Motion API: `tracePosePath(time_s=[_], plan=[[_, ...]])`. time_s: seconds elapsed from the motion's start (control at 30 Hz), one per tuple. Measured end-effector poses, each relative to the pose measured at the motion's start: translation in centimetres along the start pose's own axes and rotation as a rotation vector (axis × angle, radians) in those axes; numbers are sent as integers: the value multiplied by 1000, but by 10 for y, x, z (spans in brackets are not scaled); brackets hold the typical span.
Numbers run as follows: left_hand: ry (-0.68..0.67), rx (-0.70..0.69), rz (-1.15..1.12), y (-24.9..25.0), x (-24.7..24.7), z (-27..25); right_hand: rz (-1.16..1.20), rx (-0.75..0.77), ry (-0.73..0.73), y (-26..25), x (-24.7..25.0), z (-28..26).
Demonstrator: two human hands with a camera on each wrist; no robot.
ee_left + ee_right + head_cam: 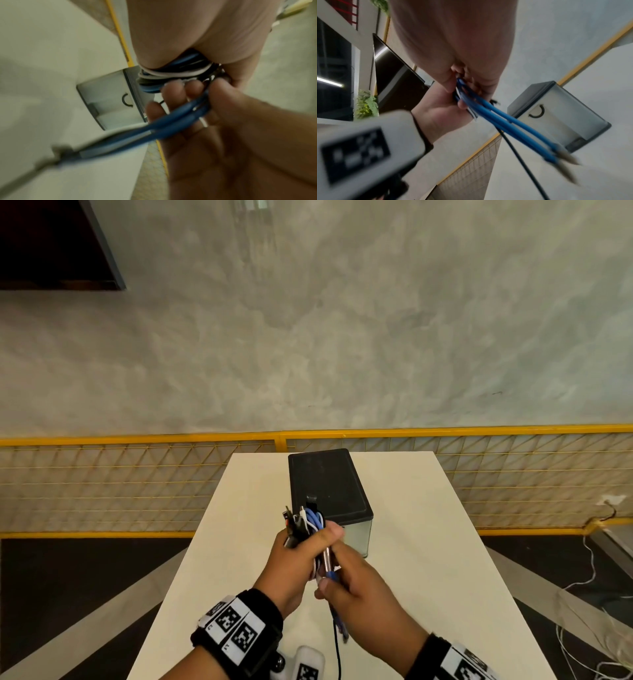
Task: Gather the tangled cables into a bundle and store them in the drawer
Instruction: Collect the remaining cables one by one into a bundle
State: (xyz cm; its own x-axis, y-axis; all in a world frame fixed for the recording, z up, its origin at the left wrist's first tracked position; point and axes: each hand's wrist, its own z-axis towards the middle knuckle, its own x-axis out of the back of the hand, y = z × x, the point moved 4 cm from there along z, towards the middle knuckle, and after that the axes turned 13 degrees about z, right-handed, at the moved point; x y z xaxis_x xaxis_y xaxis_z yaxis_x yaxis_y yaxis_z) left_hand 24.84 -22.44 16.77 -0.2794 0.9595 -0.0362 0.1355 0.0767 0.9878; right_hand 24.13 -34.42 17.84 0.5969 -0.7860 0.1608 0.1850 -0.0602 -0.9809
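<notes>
A bundle of blue, white and black cables (310, 525) is gripped in my left hand (301, 556) above the white table, with plug ends sticking up. My right hand (352, 583) pinches the loose blue cable ends (337, 619) just below the left fist. In the left wrist view the coiled cables (173, 71) sit in the left palm and blue strands (171, 129) run through the right fingers (175, 93). The right wrist view shows blue strands (505, 121) trailing down. The small drawer box (330, 487), black-topped, stands behind the hands; its front (556, 117) with a ring handle looks closed.
The white table (428, 559) has bare surface to either side of the box. A yellow mesh fence (102, 484) runs behind the table. Loose white wires (582, 628) lie on the floor at the right. A thin black cable (337, 655) hangs toward the table's near edge.
</notes>
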Motion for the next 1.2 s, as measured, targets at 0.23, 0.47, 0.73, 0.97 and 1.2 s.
tracePosePath(time_s=[0.23, 0.47, 0.73, 0.97, 1.2], plan=[[65, 92, -406, 4, 7, 10, 3, -115, 78, 12, 4, -7], [204, 19, -378, 13, 34, 23, 35, -244, 341, 35, 32, -17], [285, -23, -262, 2, 24, 16, 894, -936, 174, 50, -6, 4], [-74, 192, -389, -4, -8, -19, 1201, -786, 288, 36, -4, 16], [-362, 266, -551, -10, -12, -35, 1138, -580, 170, 24, -1, 13]])
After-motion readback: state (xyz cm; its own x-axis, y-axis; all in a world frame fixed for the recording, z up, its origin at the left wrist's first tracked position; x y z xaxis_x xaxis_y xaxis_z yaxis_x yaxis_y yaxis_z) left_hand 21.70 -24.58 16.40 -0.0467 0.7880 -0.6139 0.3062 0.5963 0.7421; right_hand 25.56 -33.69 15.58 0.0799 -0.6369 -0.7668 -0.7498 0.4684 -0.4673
